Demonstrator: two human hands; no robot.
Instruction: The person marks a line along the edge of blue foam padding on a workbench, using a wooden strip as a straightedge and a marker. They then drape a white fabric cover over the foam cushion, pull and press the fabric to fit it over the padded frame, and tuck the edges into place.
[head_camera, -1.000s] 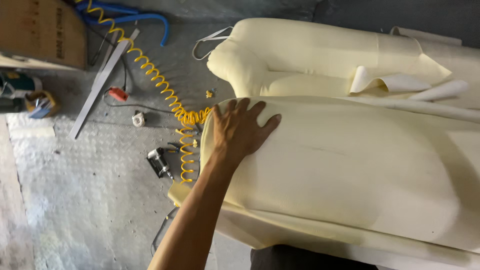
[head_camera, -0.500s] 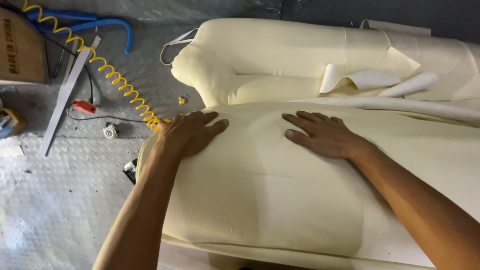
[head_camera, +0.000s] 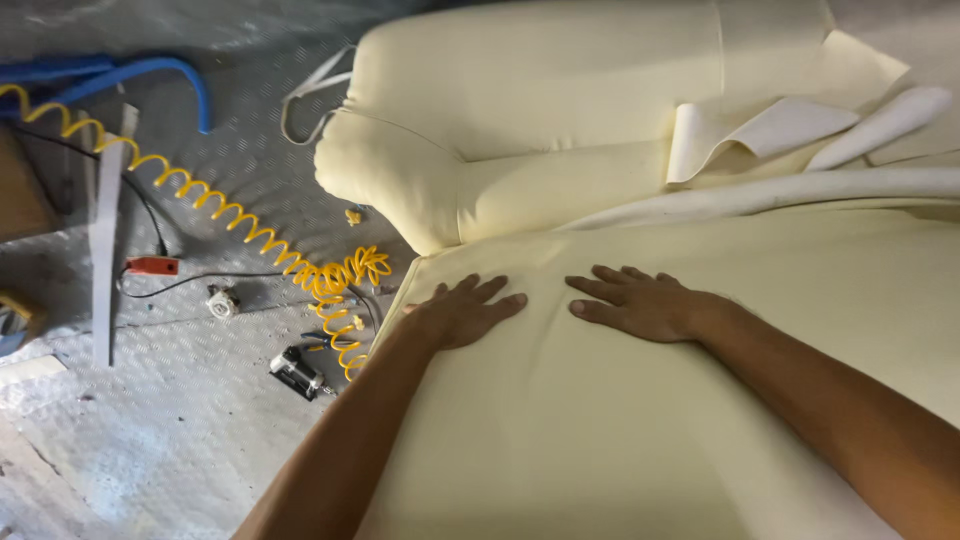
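I see the cream fabric cover (head_camera: 640, 420) filling the lower right of the frame, stretched smooth over a padded sofa section, and both hands lie flat on it. A second ago only my left hand was on the cloth, near its left edge; half a second ago the right had joined it, with the two set well apart. Now the left hand (head_camera: 465, 312) and the right hand (head_camera: 640, 302) sit near each other at the middle of the frame, fingertips pointing toward one another with a short strip of fabric between them. I read that as the palms having swept inward to flatten the cover, which looks free of wrinkles under them.

The left fingers (head_camera: 497, 297) are spread and pressed flat, gripping nothing; the right fingers (head_camera: 598, 290) are slightly fanned and likewise flat, gripping nothing.

Above the hands, in the upper middle, stands the upholstered armrest (head_camera: 520, 110) in the same cream cloth, with loose fabric flaps (head_camera: 760, 135) curling at the upper right.

On the grey floor (head_camera: 150, 430) at left, a yellow coiled air hose (head_camera: 250, 235) runs from the upper left down to a small pneumatic tool (head_camera: 297, 372) just left of the cover's edge. A blue hose (head_camera: 150, 75) lies in the upper left corner.
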